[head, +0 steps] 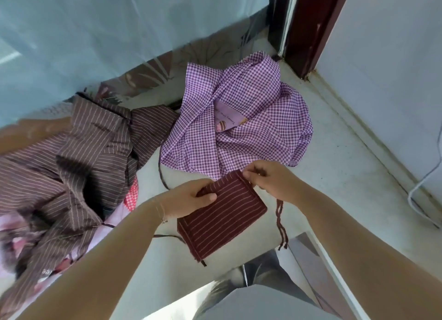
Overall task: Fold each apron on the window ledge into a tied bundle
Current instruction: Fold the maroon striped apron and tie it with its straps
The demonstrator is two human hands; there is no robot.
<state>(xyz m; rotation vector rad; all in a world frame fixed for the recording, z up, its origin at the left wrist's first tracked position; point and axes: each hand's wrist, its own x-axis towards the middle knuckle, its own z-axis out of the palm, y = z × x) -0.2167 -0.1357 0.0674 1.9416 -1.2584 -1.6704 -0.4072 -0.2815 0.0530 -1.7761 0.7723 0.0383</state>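
Observation:
A dark red striped apron (pixel 224 214), folded into a flat rectangle, lies on the pale window ledge (pixel 334 166) in front of me. My left hand (pixel 191 197) grips its upper left corner, thumb on top. My right hand (pixel 270 181) pinches the upper right corner where the dark tie strings (pixel 279 221) come out; the strings hang loose down the apron's right side. A crumpled purple gingham apron (pixel 239 128) lies just behind it. A brown striped apron (pixel 79 161) is heaped at the left.
A red checked cloth (pixel 131 195) and pink fabric (pixel 14 226) peek from under the brown heap. Window glass with a sheer curtain (pixel 119 32) backs the ledge. A dark red frame post (pixel 313 27) and white wall stand at right, with a white cable (pixel 421 185).

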